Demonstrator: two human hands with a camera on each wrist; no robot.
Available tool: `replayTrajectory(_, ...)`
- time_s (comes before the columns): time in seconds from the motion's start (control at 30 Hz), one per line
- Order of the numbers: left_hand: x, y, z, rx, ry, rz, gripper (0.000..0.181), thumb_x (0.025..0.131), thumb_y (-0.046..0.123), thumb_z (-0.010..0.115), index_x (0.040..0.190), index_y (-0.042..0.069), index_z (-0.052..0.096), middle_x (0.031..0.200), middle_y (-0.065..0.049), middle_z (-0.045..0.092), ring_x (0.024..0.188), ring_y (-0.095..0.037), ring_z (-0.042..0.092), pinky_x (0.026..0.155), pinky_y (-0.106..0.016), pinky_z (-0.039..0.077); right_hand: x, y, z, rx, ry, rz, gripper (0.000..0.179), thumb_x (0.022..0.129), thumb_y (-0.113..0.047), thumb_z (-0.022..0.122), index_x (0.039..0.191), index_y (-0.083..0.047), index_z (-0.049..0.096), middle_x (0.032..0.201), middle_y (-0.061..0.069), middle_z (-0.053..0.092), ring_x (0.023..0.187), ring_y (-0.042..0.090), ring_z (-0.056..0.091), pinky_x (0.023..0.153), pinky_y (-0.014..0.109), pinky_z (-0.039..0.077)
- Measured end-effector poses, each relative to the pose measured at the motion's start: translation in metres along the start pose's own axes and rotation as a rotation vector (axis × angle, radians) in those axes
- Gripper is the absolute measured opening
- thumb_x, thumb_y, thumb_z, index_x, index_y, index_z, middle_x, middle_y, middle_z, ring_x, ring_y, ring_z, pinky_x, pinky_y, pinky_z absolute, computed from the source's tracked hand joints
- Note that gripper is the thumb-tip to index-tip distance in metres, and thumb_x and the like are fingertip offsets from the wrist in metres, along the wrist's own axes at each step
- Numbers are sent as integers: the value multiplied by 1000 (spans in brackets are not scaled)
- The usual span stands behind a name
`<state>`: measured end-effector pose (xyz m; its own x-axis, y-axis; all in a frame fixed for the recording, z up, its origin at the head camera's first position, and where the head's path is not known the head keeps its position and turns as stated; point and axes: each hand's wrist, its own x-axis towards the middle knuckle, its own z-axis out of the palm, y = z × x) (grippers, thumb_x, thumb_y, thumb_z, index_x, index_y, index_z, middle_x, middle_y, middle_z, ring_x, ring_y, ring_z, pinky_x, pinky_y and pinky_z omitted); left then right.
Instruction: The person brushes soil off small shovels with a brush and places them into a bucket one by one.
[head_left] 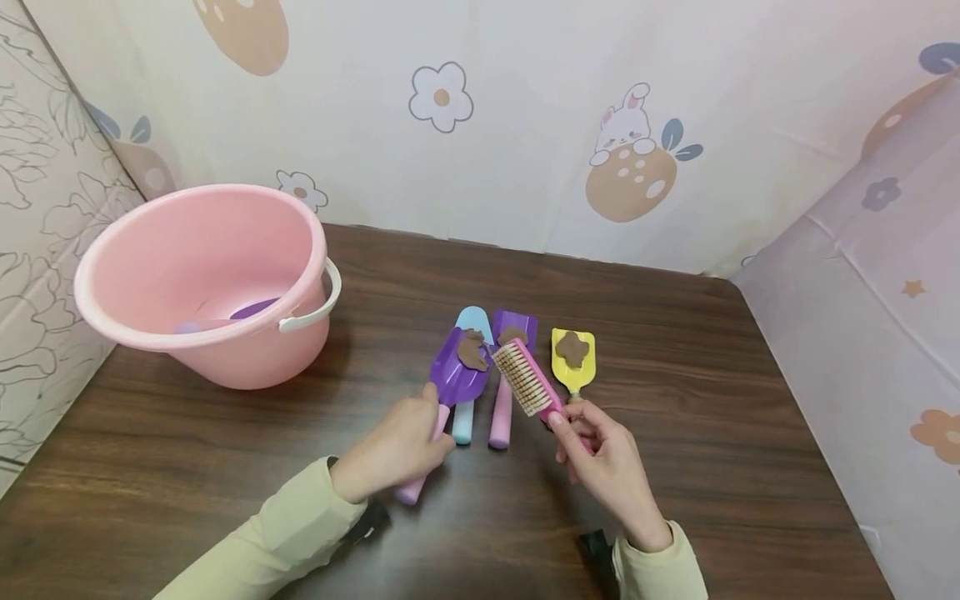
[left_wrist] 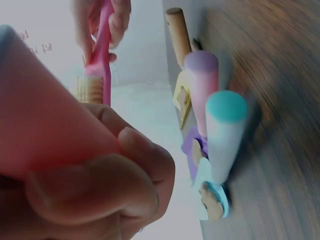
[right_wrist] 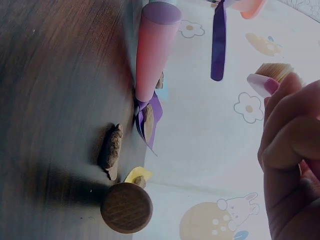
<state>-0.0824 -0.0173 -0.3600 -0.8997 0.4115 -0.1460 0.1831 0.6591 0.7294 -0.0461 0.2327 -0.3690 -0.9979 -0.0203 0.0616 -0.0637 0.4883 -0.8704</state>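
Note:
My left hand grips the pink handle of a purple shovel, its blade raised over a light blue shovel. My right hand pinches the handle of a pink brush, bristles facing left towards the purple blade. A brown clay-like piece shows at the purple blade; I cannot tell whether it rests there. In the left wrist view a brown piece lies on the blue shovel. A second purple shovel and a yellow shovel lie to the right, each with a brown piece.
A pink bucket with a white handle stands at the left, purple items inside. Another brown piece lies on the dark wooden table, near the yellow shovel's wooden handle. Patterned cloth walls border the table.

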Motion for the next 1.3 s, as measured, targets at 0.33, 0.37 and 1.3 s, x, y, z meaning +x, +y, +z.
replayTrajectory(0.33,-8,7,5,-17,-51,74,32,76,6,64,99,-4,43,63,-5,47,49,-14,49,44,-26,42,-1,-4,5,-161,59,-179,13,81,-14,76,88,-16,65,60,-9,57,50,0,45,42,19,35)
replayTrajectory(0.37,-8,7,5,-24,-56,74,33,76,6,64,99,-4,43,63,-5,46,49,-13,49,43,-26,42,-1,-4,5,-175,60,-196,15,80,-15,77,88,-17,65,61,-11,57,50,-1,43,42,18,34)
replayTrajectory(1.3,-14,8,7,-17,-96,68,47,78,7,64,114,-13,43,66,-6,48,55,-15,48,49,-26,42,-1,-4,7,-241,5,-309,28,73,-8,80,96,-20,69,68,-12,58,52,-2,44,45,15,37)
